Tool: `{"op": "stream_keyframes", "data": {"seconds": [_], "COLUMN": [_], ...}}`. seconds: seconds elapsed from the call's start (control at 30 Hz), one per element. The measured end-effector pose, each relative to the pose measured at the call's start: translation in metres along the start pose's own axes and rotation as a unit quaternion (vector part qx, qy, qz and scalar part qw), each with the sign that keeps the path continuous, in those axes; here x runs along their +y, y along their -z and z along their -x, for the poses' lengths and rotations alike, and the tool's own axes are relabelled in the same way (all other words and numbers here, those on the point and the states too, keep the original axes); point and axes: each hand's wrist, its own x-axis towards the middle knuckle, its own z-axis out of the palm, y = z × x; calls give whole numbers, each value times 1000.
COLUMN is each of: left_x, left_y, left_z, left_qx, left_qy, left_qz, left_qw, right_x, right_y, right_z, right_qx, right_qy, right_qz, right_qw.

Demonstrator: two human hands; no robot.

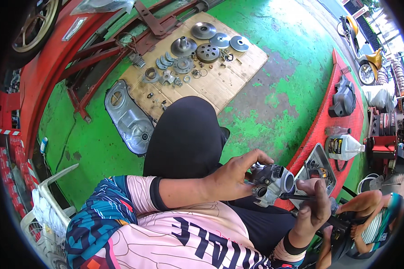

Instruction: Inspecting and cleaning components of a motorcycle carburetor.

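Observation:
My left hand (231,179) is closed around a metal throttle body (265,190) with a round bore and a black plastic part on top, held above my lap. Right of it, my right hand (313,208) has its fingers curled round a slim dark rod (296,196), whose end meets the lower side of the throttle body. Whether the rod is a screwdriver shaft or another tool, I cannot tell; its other end is hidden in the hand.
Cardboard (238,83) on the green floor carries pulley discs, a clutch plate (208,53) and several small parts. A silver engine cover (129,117) lies beside it. On the red platform (316,114) are a black cover (343,96), a white jug (344,148) and a metal tray (321,154). Another person (368,224) sits at right.

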Motion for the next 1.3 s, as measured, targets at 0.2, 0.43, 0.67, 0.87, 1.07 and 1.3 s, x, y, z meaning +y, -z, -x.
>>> {"op": "stream_keyframes", "data": {"seconds": [0.2, 0.43, 0.67, 0.87, 1.07, 1.3], "left_x": [-2, -3, 6, 11, 15, 17], "left_y": [-1, 0, 5, 7, 9, 13], "left_z": [-2, -2, -3, -4, -3, 0], "left_qx": [-12, -29, -145, -206, -204, -236], "left_qy": [-2, -14, 8, -6, -5, 4], "left_qz": [1, -24, 10, 35, 55, 56], "left_qw": [1000, 999, 989, 978, 977, 970], "right_x": [-1, -27, -61, -77, -98, -98], "right_y": [14, 21, 53, 65, 46, 51], "right_z": [2, -29, -58, -67, -73, -79], "right_qx": [-42, -170, -425, -525, -459, -505], "right_qy": [-92, 11, 27, -28, 35, 81], "right_qz": [-31, 156, 262, 324, 347, 294], "right_qw": [994, 973, 866, 786, 817, 807]}}
